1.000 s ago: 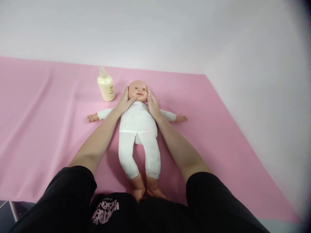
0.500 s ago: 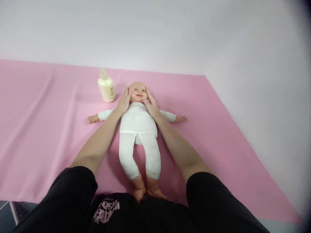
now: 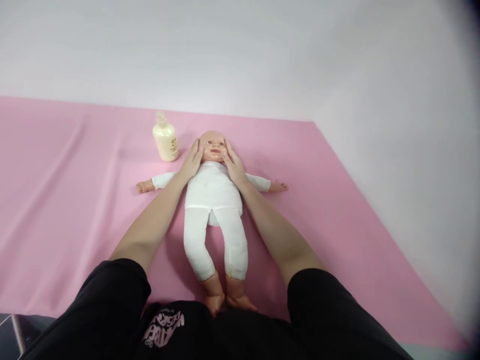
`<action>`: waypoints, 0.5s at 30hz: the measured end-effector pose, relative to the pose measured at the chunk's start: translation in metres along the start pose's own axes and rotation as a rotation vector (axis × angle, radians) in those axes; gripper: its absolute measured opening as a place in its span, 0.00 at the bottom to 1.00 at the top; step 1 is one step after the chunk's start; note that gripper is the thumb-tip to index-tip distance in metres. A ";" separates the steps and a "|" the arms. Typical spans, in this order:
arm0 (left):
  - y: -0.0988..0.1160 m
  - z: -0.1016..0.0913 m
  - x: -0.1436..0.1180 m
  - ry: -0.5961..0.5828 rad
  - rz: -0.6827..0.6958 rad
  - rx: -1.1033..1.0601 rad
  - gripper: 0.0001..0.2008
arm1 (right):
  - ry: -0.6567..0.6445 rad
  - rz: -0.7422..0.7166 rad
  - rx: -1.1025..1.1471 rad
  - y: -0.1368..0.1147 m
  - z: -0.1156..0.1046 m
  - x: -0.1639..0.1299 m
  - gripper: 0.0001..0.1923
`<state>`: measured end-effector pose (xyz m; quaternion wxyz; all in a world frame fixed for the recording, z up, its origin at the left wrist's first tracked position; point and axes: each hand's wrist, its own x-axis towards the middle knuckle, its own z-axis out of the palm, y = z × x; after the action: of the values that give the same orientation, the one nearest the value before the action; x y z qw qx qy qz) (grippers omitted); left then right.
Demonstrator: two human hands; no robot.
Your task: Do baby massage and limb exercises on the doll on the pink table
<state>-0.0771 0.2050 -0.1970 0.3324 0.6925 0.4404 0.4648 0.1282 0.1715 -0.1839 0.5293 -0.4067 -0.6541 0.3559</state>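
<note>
We cup the doll point(image 3: 213, 200) at its cheeks, left hand point(image 3: 192, 162) and right hand point(image 3: 233, 165) open-palmed, fingers flat against the face rather than clenched. It lies face-up on the pink sheet point(image 3: 75, 200), lotion bottle point(image 3: 165, 142) nearby. We'd judge light, even pressure best.

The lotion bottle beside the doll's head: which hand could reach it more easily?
Probably the left hand. It rests on the side of the doll's head that faces the lotion bottle, with bare pink sheet between. The right hand would have to cross over the doll's face.
</note>
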 end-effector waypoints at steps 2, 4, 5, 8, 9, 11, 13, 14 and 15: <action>0.001 0.001 0.000 -0.008 0.019 -0.007 0.52 | 0.011 -0.005 0.020 0.001 0.000 0.000 0.47; 0.002 0.001 -0.001 -0.012 0.024 -0.015 0.60 | -0.006 0.005 0.020 0.001 -0.001 -0.001 0.48; 0.003 0.001 -0.001 -0.015 0.018 -0.016 0.62 | -0.025 0.015 0.017 0.001 0.000 -0.001 0.50; 0.006 -0.001 -0.002 -0.045 -0.010 0.001 0.56 | -0.076 0.051 0.021 0.000 0.000 -0.002 0.59; 0.007 -0.002 -0.003 -0.047 -0.017 0.006 0.53 | -0.079 0.057 0.024 -0.001 0.000 -0.002 0.59; 0.010 -0.003 -0.003 -0.034 -0.031 0.007 0.46 | -0.055 0.048 0.024 -0.002 0.001 -0.001 0.53; 0.012 -0.002 -0.004 -0.024 -0.039 0.000 0.44 | -0.011 0.025 0.031 -0.004 0.000 -0.001 0.47; 0.014 -0.002 -0.004 -0.026 -0.040 -0.004 0.46 | -0.003 0.017 0.035 -0.005 0.000 -0.001 0.46; 0.015 -0.002 -0.004 -0.030 -0.039 -0.007 0.50 | -0.008 0.018 0.038 -0.005 0.000 -0.002 0.47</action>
<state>-0.0748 0.1956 -0.1853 0.3504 0.6894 0.4472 0.4494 0.1272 0.1679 -0.1797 0.5311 -0.4011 -0.6457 0.3744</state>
